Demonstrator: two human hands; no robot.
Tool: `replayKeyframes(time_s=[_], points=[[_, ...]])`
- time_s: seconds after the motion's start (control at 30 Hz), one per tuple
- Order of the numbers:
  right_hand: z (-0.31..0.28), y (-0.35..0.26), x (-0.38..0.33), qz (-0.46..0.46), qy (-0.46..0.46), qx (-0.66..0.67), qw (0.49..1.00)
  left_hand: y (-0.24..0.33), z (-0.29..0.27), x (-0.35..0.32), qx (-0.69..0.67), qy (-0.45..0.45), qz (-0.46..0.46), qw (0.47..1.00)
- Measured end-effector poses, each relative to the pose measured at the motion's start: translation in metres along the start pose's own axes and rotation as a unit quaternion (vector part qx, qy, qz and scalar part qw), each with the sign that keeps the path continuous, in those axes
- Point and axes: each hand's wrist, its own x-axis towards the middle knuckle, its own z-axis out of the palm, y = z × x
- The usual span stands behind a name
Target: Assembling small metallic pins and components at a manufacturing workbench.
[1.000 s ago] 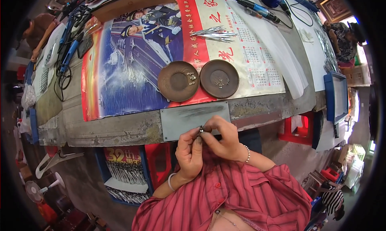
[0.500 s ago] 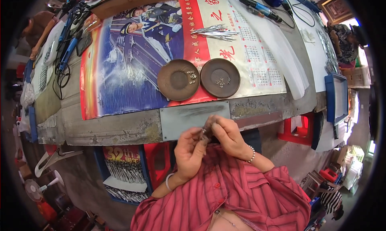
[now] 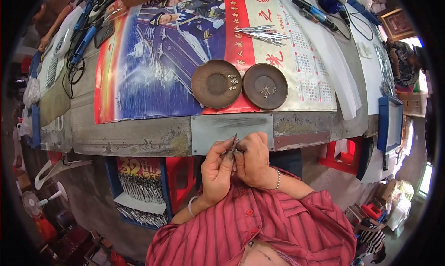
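At the table's near edge, in front of the grey metal plate (image 3: pixel 232 126), my hands are close together. My left hand (image 3: pixel 216 167) pinches a small, slim pointed metal piece (image 3: pixel 235 141), dark at the tip, which points up. Against its lower part, my right hand (image 3: pixel 254 161) is closed with thumb and bent fingers; most of the piece is hidden by fingers. Just beyond lie two round brown dishes. Several small shiny metal bits are in the left dish (image 3: pixel 204 92), and finer bits lie in the right dish (image 3: pixel 250 90).
A poster (image 3: pixel 153 97) covers much of the table, with a bundle of slim silver metal pieces (image 3: pixel 264 34) on it. Blue-handled corded tools (image 3: pixel 315 15) lie at the back. Below the edge are a blue box (image 3: pixel 141 199) of metal pieces and red stools (image 3: pixel 340 155).
Both hands have drawn together, and the piece's pointed tip now shows above the fingers. My right hand has turned and lowered. The view has shifted slightly.
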Motion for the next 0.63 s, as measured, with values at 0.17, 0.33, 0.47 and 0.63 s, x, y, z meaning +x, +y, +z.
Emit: replayKeyframes(time_s=[0.17, 0.33, 0.47, 0.63], points=[[0.0, -0.001, -0.002, 0.048, -0.017, 0.005, 0.999, -0.011, -0.007, 0.003, -0.07, -0.023, -0.032, 0.997], [-0.017, 0.001, 0.012, 0.146, -0.076, 0.248, 0.955, 0.0, -0.006, -0.009, -0.028, -0.04, -0.019, 0.999], [-0.01, 0.0, 0.015, -0.03, -0.02, 0.117, 0.992, 0.009, -0.008, -0.006, 0.152, -0.051, 0.121, 0.98], [0.009, -0.019, 0.006, 0.013, -0.045, 0.104, 0.994, 0.012, -0.023, -0.015, 0.073, -0.049, 0.14, 0.986]])
